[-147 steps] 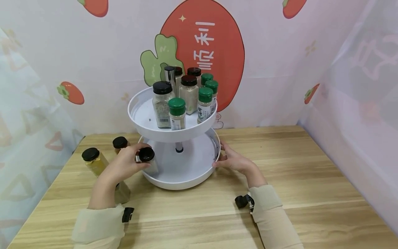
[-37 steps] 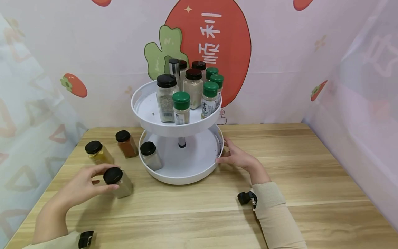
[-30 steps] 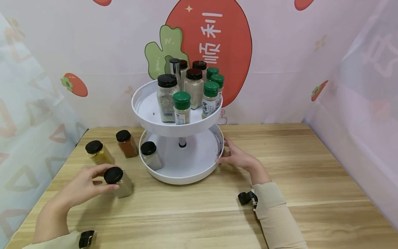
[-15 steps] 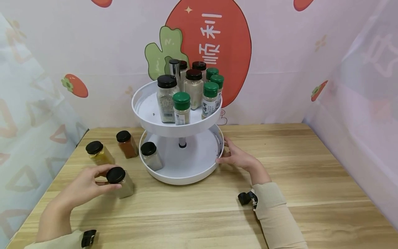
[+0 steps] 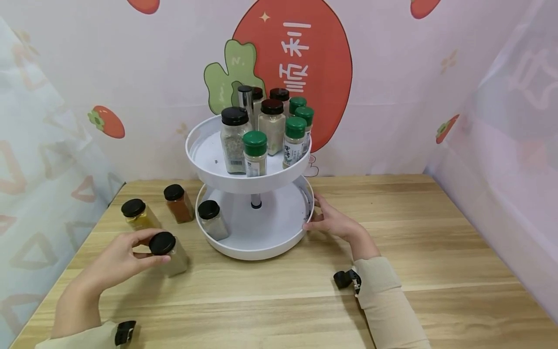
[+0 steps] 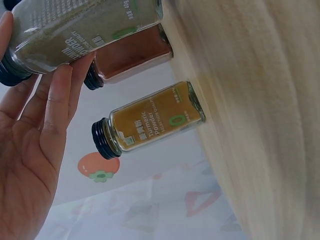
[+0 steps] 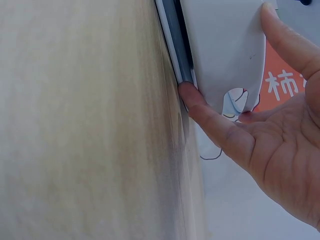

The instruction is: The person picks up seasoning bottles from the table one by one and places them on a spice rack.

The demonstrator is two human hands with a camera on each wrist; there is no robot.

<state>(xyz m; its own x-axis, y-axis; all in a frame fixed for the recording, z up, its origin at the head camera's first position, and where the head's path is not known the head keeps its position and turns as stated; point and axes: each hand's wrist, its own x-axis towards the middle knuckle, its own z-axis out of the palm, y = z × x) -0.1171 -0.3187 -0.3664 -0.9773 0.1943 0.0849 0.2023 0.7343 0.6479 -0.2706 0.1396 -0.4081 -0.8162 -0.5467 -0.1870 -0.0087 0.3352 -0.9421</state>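
Observation:
In the head view my left hand [image 5: 115, 261] pinches a spice jar [image 5: 178, 261] of grey-green powder just below its black lid, between thumb and fingers. The left wrist view shows this jar [image 6: 85, 37] with a printed label; I cannot tell whether its base touches the table. My right hand [image 5: 336, 225] grips the right rim of the lower tier of a white two-tier rack [image 5: 257, 253]. In the right wrist view the thumb is at the upper edge and fingers [image 7: 220, 130] reach underneath. One black-lidded jar [image 5: 214, 228] stands at the lower tier's left.
A turmeric powder jar [image 5: 146, 220] and a red-brown spice jar [image 5: 180, 209] stand on the wooden table [image 5: 279, 310], beyond my left hand. On the upper tier [image 5: 248, 183] are several black-lidded jars, a silver-topped bottle [image 5: 245, 99] and several green-capped shakers [image 5: 255, 152].
Earlier my left hand held another jar at the lower tier's left; that jar now stands there released. The left hand moved back left and took the grey-green jar. My right hand stayed at the rim.

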